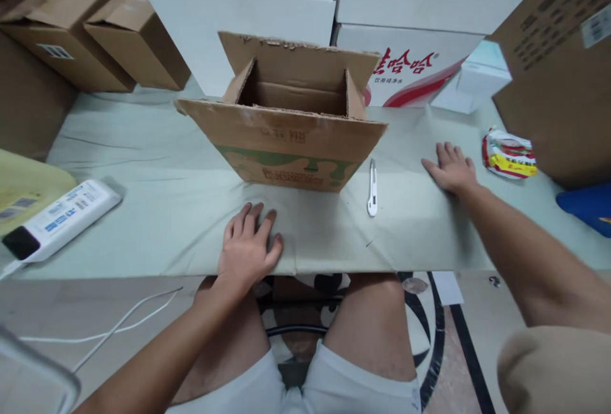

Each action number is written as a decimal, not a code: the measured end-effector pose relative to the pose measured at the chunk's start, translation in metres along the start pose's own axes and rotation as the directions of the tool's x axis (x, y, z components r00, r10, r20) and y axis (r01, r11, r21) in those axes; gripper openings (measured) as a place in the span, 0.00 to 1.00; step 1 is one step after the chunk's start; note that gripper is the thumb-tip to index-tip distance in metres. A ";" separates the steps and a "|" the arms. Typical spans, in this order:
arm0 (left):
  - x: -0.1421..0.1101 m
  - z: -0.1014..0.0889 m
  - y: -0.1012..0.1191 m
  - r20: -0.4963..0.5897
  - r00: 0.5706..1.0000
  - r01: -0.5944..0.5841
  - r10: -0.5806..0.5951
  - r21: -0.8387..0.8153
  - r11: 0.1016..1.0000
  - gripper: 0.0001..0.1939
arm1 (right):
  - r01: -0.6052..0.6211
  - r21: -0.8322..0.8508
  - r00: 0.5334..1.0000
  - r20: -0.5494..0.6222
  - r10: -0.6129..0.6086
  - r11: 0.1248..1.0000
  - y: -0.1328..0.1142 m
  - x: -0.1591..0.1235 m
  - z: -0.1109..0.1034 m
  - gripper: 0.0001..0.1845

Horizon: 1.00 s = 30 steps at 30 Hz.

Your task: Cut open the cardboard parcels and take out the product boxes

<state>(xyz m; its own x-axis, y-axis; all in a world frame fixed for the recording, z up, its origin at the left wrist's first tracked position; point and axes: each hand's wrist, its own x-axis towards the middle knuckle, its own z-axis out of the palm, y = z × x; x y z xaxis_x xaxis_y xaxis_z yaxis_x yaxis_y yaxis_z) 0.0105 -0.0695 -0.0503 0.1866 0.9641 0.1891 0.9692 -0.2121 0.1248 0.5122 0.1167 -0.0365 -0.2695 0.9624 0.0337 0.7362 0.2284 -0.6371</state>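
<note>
My left hand [247,248] lies palm down on the pale green cloth near the front edge of the table, fingers spread, holding nothing. Off to the right, my right hand [452,169] also rests flat on the cloth with its fingers apart. Between and beyond the hands stands an upright brown cardboard box [291,146], its top flaps raised and its mouth uncovered; what lies deep inside is hidden. A white utility knife [372,188] is on the cloth between the box and my right hand. Just right of that hand sits a red, white and yellow snack packet [510,153].
Stacked white cartons [248,25] form a wall behind the box. Brown cartons [62,44] stand at the back left, and a large brown carton [563,95] at the right. A small white box [484,73] leans at the back; a white power-bank-like device [71,216] lies left.
</note>
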 end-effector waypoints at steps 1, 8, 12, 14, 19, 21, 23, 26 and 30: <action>0.000 0.000 0.000 -0.006 1.000 -0.003 0.003 0.002 1.000 0.26 | -0.161 -0.128 0.985 -0.087 0.150 0.979 0.000 -0.002 0.007 0.32; 0.002 -0.002 0.003 0.051 0.999 0.017 -0.016 -0.026 1.000 0.27 | -0.558 -0.442 0.830 -0.279 0.483 0.702 -0.032 -0.016 0.020 0.37; 0.002 -0.004 0.007 0.060 0.997 0.042 -0.039 -0.052 0.998 0.27 | -0.558 -0.392 0.829 -0.286 0.480 0.731 -0.051 -0.030 0.032 0.36; 0.001 -0.004 0.009 0.047 0.998 0.036 -0.033 -0.063 0.997 0.27 | -0.547 -0.384 0.837 -0.273 0.474 0.744 -0.060 -0.042 0.042 0.37; -0.003 -0.003 0.009 0.007 1.000 0.023 -0.022 -0.080 0.997 0.26 | -0.510 -0.330 0.860 -0.213 0.464 0.794 -0.093 -0.077 0.064 0.32; -0.003 -0.003 0.009 0.001 1.000 0.018 -0.018 -0.085 0.996 0.25 | -0.463 -0.287 0.886 -0.138 0.442 0.839 -0.119 -0.083 0.063 0.23; -0.003 -0.003 0.010 0.005 1.000 0.014 -0.014 -0.090 0.996 0.25 | -0.365 -0.185 0.931 -0.083 0.355 0.913 -0.153 -0.077 0.054 0.18; -0.003 -0.003 0.010 0.003 1.000 0.016 -0.016 -0.095 0.995 0.24 | -0.170 -0.004 0.971 -0.173 0.166 0.986 -0.209 -0.051 0.036 0.21; -0.004 -0.003 0.010 -0.010 0.999 0.031 -0.033 -0.114 0.993 0.24 | 0.050 -0.061 0.960 -0.274 -0.065 0.997 -0.266 -0.021 0.029 0.18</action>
<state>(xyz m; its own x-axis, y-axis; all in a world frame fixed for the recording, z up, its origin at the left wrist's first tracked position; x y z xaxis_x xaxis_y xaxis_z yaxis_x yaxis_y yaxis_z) 0.0193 -0.0762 -0.0470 0.1533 0.9689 0.1945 0.9501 -0.1986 0.2405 0.3036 0.0317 0.1101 -0.1365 0.9488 0.2848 0.7579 0.2851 -0.5868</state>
